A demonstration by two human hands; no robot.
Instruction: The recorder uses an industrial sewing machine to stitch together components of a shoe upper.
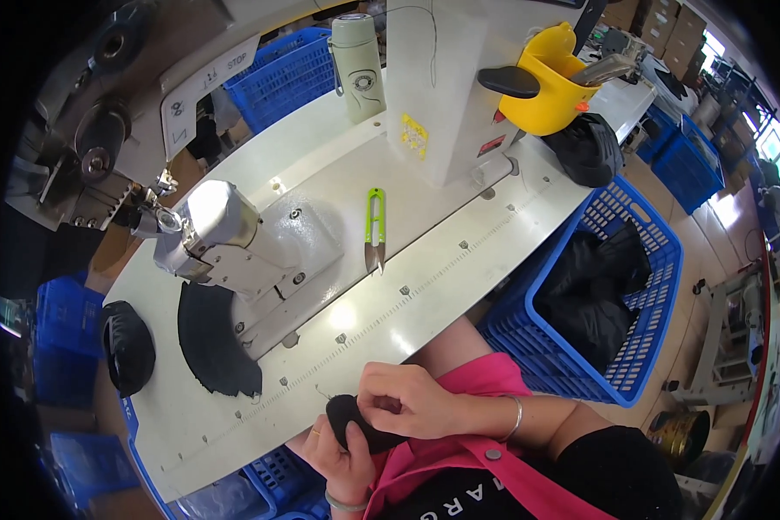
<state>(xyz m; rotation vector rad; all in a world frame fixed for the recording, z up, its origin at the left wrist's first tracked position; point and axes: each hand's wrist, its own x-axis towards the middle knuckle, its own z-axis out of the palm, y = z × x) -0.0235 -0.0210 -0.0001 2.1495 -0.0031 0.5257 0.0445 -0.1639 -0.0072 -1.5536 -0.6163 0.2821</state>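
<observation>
A small piece of black fabric (343, 407) is held low at the table's front edge, over my lap. My left hand (342, 455) grips it from the near left side, thumb on top. On its right side, my right hand (412, 400) is closed with bent fingers against the cloth; the fingertips are partly hidden. Loose thread ends stick up from the fabric's top edge. Farther off on the sewing machine's bed lie thread snips (375, 227) with a green handle, blades toward me. A curved black fabric strip (215, 338) rests on the table to the left.
The sewing machine's shiny metal end (217, 221) rises at left, beside a rounded black piece (128, 348). A pale green bottle (356, 69) stands at the back. A yellow holder (546, 91) is fixed to the machine. A blue basket (529, 334) with black items sits right.
</observation>
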